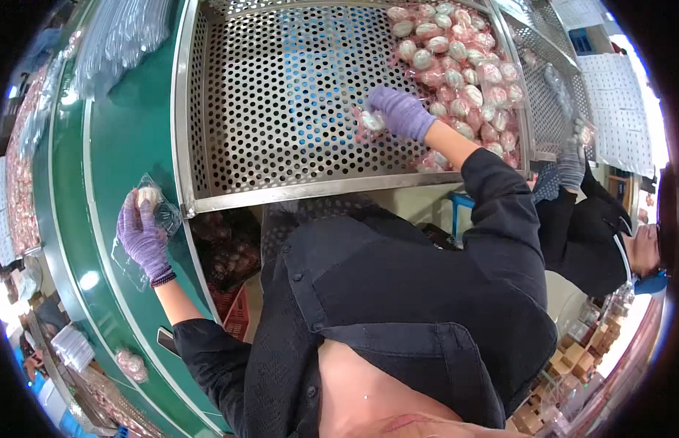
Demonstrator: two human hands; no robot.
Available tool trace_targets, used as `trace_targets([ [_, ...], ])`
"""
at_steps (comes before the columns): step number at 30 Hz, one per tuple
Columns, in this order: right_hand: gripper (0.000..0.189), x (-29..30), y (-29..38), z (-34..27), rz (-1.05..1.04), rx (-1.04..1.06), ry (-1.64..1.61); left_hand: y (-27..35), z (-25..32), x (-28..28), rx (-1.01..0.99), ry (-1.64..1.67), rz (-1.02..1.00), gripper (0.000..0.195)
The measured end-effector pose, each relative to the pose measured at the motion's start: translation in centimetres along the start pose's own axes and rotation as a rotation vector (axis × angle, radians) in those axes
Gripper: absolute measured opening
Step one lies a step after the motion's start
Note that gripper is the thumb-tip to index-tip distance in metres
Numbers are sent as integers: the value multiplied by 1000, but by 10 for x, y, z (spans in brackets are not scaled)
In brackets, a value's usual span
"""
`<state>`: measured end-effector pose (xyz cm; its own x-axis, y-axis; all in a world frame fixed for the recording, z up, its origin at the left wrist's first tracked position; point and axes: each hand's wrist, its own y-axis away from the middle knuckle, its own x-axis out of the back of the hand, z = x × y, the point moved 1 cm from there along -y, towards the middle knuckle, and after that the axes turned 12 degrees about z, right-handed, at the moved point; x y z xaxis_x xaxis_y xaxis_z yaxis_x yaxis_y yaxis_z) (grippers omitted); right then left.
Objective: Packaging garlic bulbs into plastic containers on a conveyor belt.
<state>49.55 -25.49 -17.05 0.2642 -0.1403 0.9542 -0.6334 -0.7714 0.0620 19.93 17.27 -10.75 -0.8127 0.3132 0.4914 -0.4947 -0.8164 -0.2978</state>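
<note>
My right hand, in a purple knit glove, is over the perforated metal tray. Its fingers hold a white round piece in clear and red wrapping. Many similar wrapped pieces are heaped along the tray's right side, next to that hand. My left hand, gloved the same way, is at the green work surface left of the tray. It grips a clear plastic container with a whitish round piece at its upper end. The palm hides part of the container.
Nested clear plastic containers lie at the upper left. A green conveyor belt runs along the left, carrying a packed bundle. Below the tray stands a red crate. A co-worker's gloved hand is at another perforated tray.
</note>
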Motion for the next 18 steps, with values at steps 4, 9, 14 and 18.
trace_targets([
  [4,39,-19,21,-1,72,241,56,0,1,-2,29,-8,-25,30],
  [9,46,-23,-25,-6,-38,63,-961,-2,-4,2,-91,-118,-15,30],
  [14,77,27,-44,-64,-319,-43,-1852,1,3,1,-154,-150,18,29],
  [18,77,44,-58,-111,-235,89,-1850,2,6,6,-258,-268,49,27],
])
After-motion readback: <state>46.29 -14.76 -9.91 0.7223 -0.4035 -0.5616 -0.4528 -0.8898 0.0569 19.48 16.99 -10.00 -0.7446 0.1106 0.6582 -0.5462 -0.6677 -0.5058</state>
